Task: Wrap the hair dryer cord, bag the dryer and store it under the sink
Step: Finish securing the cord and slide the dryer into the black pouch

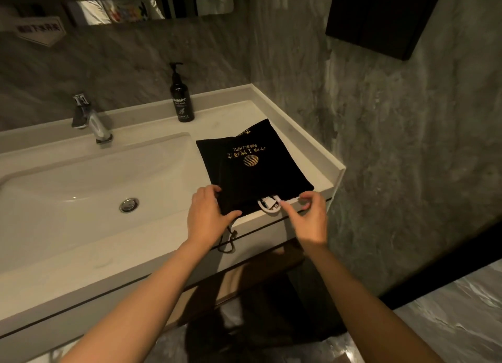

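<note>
Two bare hands work at the front edge of the bench (307,134), right of the basin (89,177). A black bag (252,169) with gold print lies flat by the bench's right edge, mouth toward the person. The left hand (207,215) clasps the bag's near left corner, thumb on top and fingers curled over the side. The right hand (312,215) is half open, its thumb and forefinger pinching a white cord (267,207) that loops out of the mouth. A dark drawstring (229,240) dangles over the front edge. The dryer itself cannot be made out. A soap bottle (181,96) stands at the back edge.
</note>
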`<state>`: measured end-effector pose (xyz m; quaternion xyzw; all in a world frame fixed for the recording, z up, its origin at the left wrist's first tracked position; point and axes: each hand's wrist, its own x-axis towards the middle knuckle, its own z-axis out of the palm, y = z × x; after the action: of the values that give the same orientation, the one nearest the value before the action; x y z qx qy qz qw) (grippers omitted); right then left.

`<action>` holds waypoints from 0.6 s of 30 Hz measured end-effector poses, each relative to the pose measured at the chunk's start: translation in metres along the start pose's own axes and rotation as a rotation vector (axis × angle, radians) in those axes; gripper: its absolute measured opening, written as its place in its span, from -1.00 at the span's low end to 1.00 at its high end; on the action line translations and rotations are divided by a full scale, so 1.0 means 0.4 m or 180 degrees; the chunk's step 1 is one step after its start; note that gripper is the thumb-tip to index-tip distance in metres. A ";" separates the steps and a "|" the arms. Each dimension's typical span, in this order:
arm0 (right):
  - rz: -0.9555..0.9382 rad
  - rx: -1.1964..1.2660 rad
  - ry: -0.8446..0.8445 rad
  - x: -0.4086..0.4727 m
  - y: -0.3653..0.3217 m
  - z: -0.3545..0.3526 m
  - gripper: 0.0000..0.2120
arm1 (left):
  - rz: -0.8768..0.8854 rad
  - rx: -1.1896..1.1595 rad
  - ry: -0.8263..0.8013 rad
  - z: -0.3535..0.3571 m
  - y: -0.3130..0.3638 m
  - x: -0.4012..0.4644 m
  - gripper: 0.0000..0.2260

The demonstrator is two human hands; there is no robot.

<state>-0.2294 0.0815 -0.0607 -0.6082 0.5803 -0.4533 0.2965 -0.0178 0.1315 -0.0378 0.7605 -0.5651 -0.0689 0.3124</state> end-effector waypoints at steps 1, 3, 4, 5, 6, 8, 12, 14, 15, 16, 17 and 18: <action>0.0024 0.0019 0.0145 0.015 0.002 -0.012 -0.57 | -0.0224 0.0088 -0.0034 -0.001 -0.004 -0.008 -0.43; 0.0201 0.0001 0.0296 0.049 0.006 -0.027 -0.56 | -0.0450 0.0385 -0.0270 0.003 -0.005 -0.021 -0.53; 0.0349 -0.0001 0.0269 0.067 0.007 -0.029 -0.54 | -0.0433 0.0499 -0.0384 0.006 -0.001 -0.025 -0.60; 0.0503 -0.0004 0.0179 0.083 0.010 -0.025 -0.53 | -0.0395 0.0511 -0.0470 0.011 0.004 -0.027 -0.67; 0.0609 -0.0025 0.0074 0.097 0.015 -0.015 -0.56 | -0.0328 0.0455 -0.0511 0.015 0.011 -0.027 -0.73; 0.0736 -0.0069 -0.0061 0.111 0.012 0.007 -0.70 | -0.0223 0.0060 -0.0582 0.028 0.026 -0.022 -0.80; 0.0775 -0.0122 -0.0081 0.106 -0.012 0.024 -0.82 | -0.1375 -0.3004 -0.1312 0.029 0.087 0.006 -0.84; 0.0857 0.0158 -0.0153 0.100 -0.023 0.027 -0.81 | -0.1924 -0.4447 -0.1639 0.022 0.113 0.012 -0.82; 0.0863 0.0358 -0.0229 0.101 -0.029 0.030 -0.83 | -0.2000 -0.4760 -0.1709 0.020 0.125 0.015 -0.81; 0.0854 0.0541 -0.0293 0.105 -0.036 0.031 -0.86 | -0.1983 -0.4908 -0.1726 0.019 0.136 0.017 -0.80; 0.0866 0.0707 -0.0345 0.113 -0.045 0.032 -0.88 | -0.1967 -0.5027 -0.1677 0.017 0.144 0.020 -0.79; 0.0898 0.0891 -0.0380 0.123 -0.057 0.030 -0.90 | -0.1937 -0.5144 -0.1565 0.010 0.157 0.024 -0.79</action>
<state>-0.2129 0.0350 -0.0354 -0.4995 0.5724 -0.4467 0.4726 -0.0674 0.1107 -0.0038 0.3892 -0.1691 -0.6863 0.5907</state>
